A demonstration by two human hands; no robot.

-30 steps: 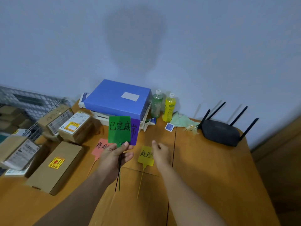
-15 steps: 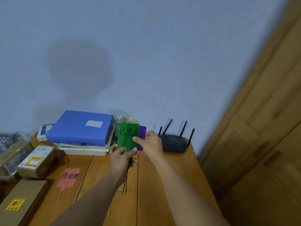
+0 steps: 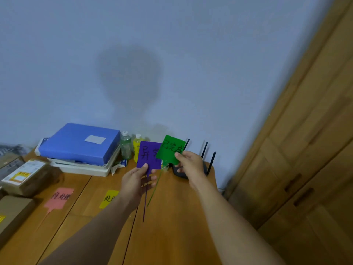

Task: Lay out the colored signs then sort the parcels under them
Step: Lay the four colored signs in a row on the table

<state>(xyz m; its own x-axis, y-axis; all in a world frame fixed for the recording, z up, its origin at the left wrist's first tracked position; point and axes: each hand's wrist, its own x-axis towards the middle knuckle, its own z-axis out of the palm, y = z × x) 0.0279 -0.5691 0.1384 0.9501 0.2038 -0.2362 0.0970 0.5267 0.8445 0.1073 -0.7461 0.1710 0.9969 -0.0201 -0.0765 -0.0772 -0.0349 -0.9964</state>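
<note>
Split since last frame: right hand point(image 3: 191, 166) pinches green plastic stake sign point(image 3: 172, 150) | left hand point(image 3: 135, 181) pinches purple stake sign point(image 3: 148, 155) | both aloft right of flat yellow sign point(image 3: 109, 197), stems toward me | I reckon right hand nearer open worktop point(image 3: 172, 236).

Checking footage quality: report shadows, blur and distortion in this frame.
Head view: a broad soft shadow falls on the pale blue wall; the wooden cabinet leans from wide-angle distortion; the black writing on the green square plastic sign is readable but soft; the brown cardboard parcels at left are dim.
</note>
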